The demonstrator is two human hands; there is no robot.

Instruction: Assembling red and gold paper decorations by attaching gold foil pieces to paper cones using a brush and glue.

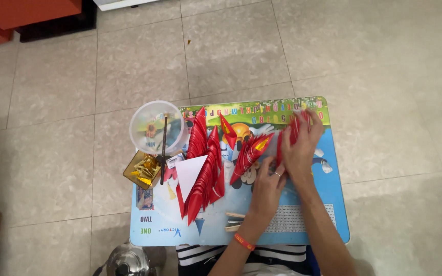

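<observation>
Right hand point(303, 145) clamped over a small sheaf of red folded paper pieces point(293, 128) near the far right of the low blue child's table with a cartoon print point(333, 204), fingers curled around the top edge, seemingly to keep the sheaf squared and upright. Left hand point(268, 186), ring on one finger and red band at the wrist, pressed flat just beside and below, fingertips touching the foot of a fanned bundle of red paper pieces with yellow tips point(251, 151); closed on nothing, apparently only steadying the fan. Further left, a long overlapping row of red folded papers point(205, 168) laid like shingles down the middle of the table, probably so each piece stays reachable, with one white triangular sheet point(190, 171) resting on top. At the table's left edge, a clear round plastic tub point(155, 127) with a dark stick point(164, 148) leaning across its rim, and just below it a small amber square tray of yellow bits point(143, 171), kept within reach. Near the front edge, pale wooden sticks point(235, 221). On the tiled floor point(374, 66), a shiny metal pot lid point(126, 261) beside the striped clothing.
</observation>
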